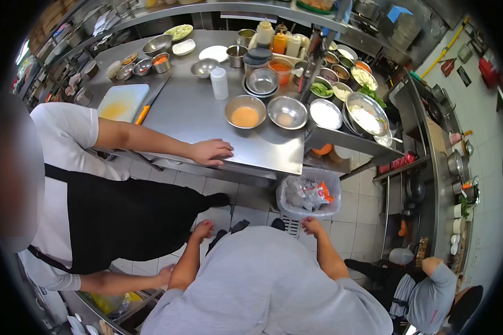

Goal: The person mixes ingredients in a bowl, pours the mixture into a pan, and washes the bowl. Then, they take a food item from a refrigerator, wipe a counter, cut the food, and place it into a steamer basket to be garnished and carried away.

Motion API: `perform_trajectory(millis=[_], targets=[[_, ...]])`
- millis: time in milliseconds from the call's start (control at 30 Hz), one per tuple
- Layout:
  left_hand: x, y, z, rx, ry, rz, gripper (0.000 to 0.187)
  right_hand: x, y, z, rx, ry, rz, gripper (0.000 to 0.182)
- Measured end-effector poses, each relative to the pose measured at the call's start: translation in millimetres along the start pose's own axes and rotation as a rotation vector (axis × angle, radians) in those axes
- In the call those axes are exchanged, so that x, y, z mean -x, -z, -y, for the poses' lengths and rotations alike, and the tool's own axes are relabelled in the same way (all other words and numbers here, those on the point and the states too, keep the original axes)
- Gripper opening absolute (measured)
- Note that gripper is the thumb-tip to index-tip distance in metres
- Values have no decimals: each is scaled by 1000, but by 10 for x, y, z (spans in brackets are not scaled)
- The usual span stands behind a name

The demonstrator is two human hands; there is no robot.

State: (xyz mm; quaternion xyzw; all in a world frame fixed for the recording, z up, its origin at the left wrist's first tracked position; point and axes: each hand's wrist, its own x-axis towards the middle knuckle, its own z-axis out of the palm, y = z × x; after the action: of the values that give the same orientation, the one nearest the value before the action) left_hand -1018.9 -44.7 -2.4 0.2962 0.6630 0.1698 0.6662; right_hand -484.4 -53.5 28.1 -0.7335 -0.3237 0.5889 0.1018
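From where I stand: person in the grey shirt (268, 279) at the near side of the metal table (268, 153), both arms low, hands short of the tabletop. Left hand (204, 229): fingers curled in, nothing seen in it, can't tell if tips meet palm; nearest thing is a co-worker's black apron (131, 215), contact unclear. Right hand (312, 225): fingers bent too, no object visible, can't tell whether thumb and fingers meet. Nearest to it is the plastic bin (331, 209), low down by the table corner, with crumpled bags (303, 194) and an orange wrapper (326, 191) inside; hand shows right by the bin's near side, touching or apart not readable.

On the table: bowl (243, 101) of orange liquid, metal bowl (288, 103) just beside it, white squeeze bottle (219, 85) behind. Co-worker's hand (211, 151) rests palm down at the table edge; a knife (145, 111) lies next to the cutting board (134, 96).

Handling, my judgement: left elbow best tucked in, co-worker's arm being so close. Any right-hand contact with the bags would go best from above the rim, fingers spread first, light pinch on loose plastic, no pushing on the bin wall. Feet are near the floor grate (292, 225), so steady stance, small turns
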Motion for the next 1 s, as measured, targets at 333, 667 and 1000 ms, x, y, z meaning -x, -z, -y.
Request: perform_trajectory(millis=[333, 667, 1000], targets=[[-17, -1340, -559, -53, -16, 21, 24, -367, 736, -437, 89, -40, 120, 27], [222, -2264, -1737, -112, -286, 144, 29, -539, 1436, -492, 14, -81, 76, 21], [338, -2696, -2703, -53, -401, 247, 29, -601, 1389, -507, 81, -76, 162, 17]])
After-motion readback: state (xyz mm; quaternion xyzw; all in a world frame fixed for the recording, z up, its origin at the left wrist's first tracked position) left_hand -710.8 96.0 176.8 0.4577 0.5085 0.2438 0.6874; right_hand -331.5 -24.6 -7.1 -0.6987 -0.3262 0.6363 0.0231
